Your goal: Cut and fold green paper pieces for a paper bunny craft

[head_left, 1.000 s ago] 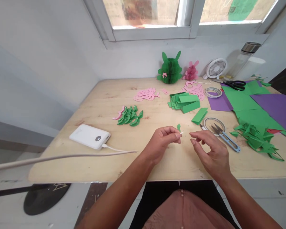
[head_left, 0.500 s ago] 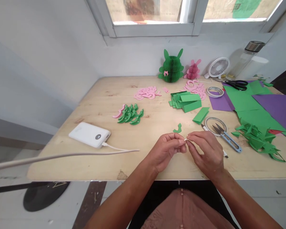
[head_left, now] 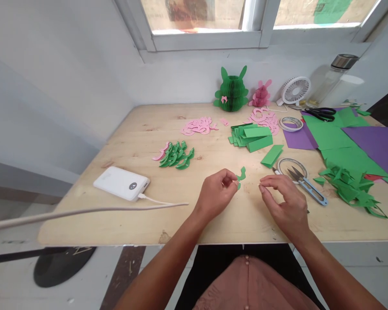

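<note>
Your left hand (head_left: 216, 193) pinches a green scrap (head_left: 239, 186), the paper cutout (head_left: 242, 174) just beyond lying nearer it than your right hand (head_left: 288, 206), whose grip I cannot tell.

Curved green cutouts (head_left: 173, 157), pink cutouts (head_left: 200, 125) and folded green slips (head_left: 259, 143) lie on the wooden worktop (head_left: 129, 142) — with a white power bank (head_left: 116, 181) and a green paper figure (head_left: 233, 95).

A dusty-rose top (head_left: 228, 286) with small round buttons (head_left: 246, 262) down its front, black bottoms (head_left: 208, 262).
</note>
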`<state>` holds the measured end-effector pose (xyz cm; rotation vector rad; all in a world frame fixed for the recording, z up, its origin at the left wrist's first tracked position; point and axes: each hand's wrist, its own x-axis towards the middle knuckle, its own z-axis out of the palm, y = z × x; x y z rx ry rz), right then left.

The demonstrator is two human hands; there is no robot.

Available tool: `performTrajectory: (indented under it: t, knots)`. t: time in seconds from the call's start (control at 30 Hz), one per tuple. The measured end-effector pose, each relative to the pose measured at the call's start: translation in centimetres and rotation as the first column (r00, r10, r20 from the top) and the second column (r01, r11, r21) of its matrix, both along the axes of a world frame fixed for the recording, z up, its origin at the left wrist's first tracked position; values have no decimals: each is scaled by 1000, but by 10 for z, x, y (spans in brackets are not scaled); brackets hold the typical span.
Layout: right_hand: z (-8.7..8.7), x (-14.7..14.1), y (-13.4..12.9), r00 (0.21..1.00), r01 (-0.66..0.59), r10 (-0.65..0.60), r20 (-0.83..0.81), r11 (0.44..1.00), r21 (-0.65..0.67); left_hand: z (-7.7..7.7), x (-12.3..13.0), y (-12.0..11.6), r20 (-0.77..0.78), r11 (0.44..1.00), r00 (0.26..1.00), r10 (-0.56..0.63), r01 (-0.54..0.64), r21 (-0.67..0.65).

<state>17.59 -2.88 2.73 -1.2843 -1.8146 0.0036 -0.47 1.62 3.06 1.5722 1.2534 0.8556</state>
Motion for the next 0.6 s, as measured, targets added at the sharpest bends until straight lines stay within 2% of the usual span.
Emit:
performTrajectory:
  t: [0.03,0.07,0.1,0.2,0.33,0.47,0.6]
  knots:
    - [0,1,0,999,20,-21,-32,999,-45,-2,1,5,-196,997,981,5,11,82]
    - [0,2,0,997,35,-41,-61,995,-93,-3,2,11,-380,989,925,-7,63,135]
    - [-1,2,-1,995,45,-57,-85,989,-138,-5,4,16,-436,986,900,-7,80,149]
    - [-3,4,-2,988,45,-75,-132,976,-215,-7,13,30,-522,977,852,-28,133,165]
    - [-6,3,-3,986,24,-63,-156,971,-237,-8,23,41,-607,964,791,-69,210,164]
    - [-5,2,-1,978,12,-66,-198,964,-266,-9,25,44,-657,955,747,-102,259,146]
    - [-6,2,6,954,-23,-86,-286,934,-357,-9,24,44,-675,953,730,-107,269,140]
